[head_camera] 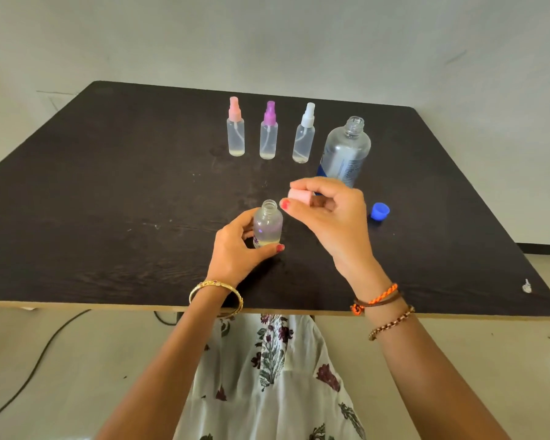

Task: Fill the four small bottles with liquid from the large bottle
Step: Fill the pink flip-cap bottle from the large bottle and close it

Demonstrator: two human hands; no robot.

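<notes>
Plain rm: dark table, bare wall.

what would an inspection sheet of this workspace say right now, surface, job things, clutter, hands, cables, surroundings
surface: dark table, scuffed, white mark near its right corner
job's things: large bottle uncapped, upright; three capped spray bottles in a row, a little liquid in each; open small bottle, liquid at its bottom; blue cap lying on the table
clutter: nothing seen
grippers: left hand grips the open small bottle; right hand pinches a pink cap beside its mouth
cables: black cable on the floor, left
surroundings: pale wall, light floor
</notes>
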